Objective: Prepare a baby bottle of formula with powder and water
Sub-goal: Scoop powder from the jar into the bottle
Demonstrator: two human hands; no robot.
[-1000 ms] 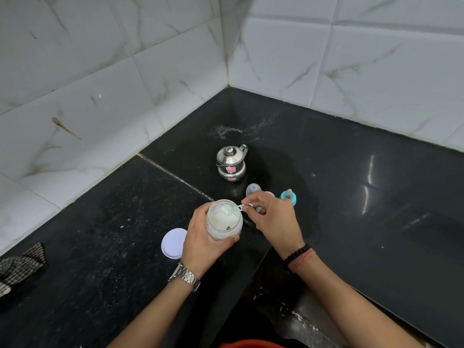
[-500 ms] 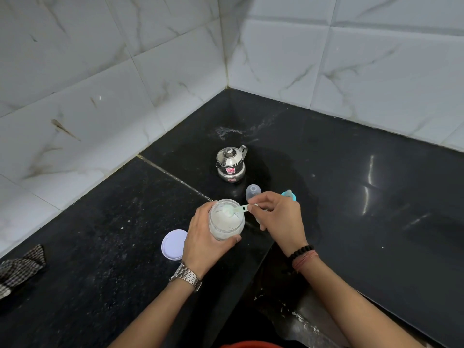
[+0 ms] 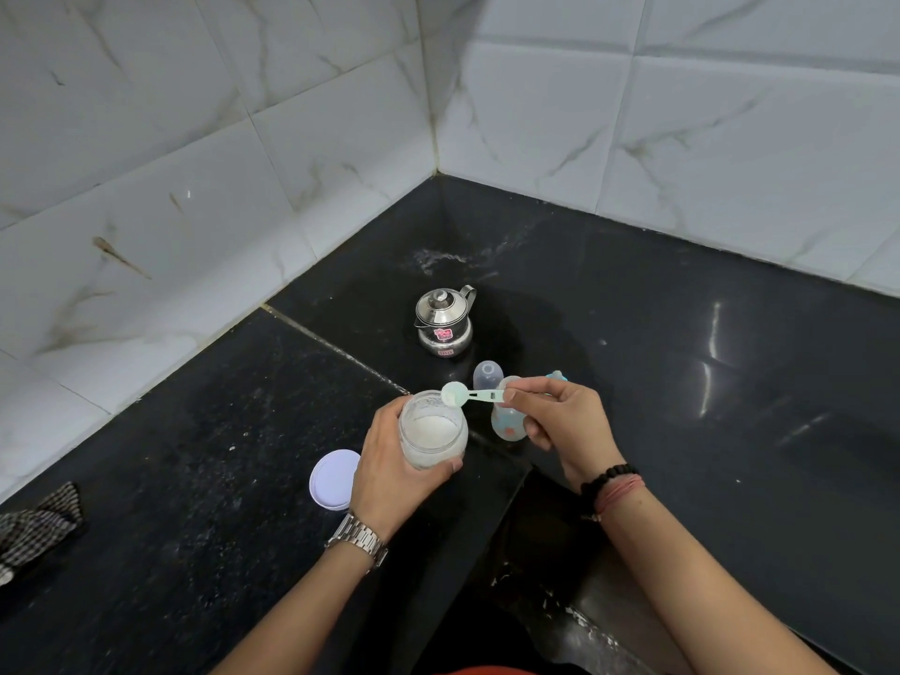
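Observation:
My left hand point(image 3: 389, 467) is wrapped around an open clear jar of white formula powder point(image 3: 432, 431), held just above the black counter. A pale green scoop point(image 3: 467, 395) is pinched by its handle in my right hand point(image 3: 560, 421); its bowl holds white powder and hovers over the jar's far rim. The baby bottle point(image 3: 506, 421), clear with orange and blue dots, stands open right behind the scoop handle, partly hidden by my right fingers. The jar's white lid point(image 3: 333, 479) lies flat on the counter to the left.
A small steel kettle point(image 3: 444, 324) with a lid stands behind the jar. A clear bottle cap point(image 3: 487, 375) and a blue teat ring point(image 3: 557, 377) sit behind the bottle. A checked cloth point(image 3: 34, 528) lies at the far left. Tiled walls meet in a corner point(image 3: 436, 163) behind.
The scoop has come up out of the jar with powder in it and now sits above the rim. My left hand keeps the jar still.

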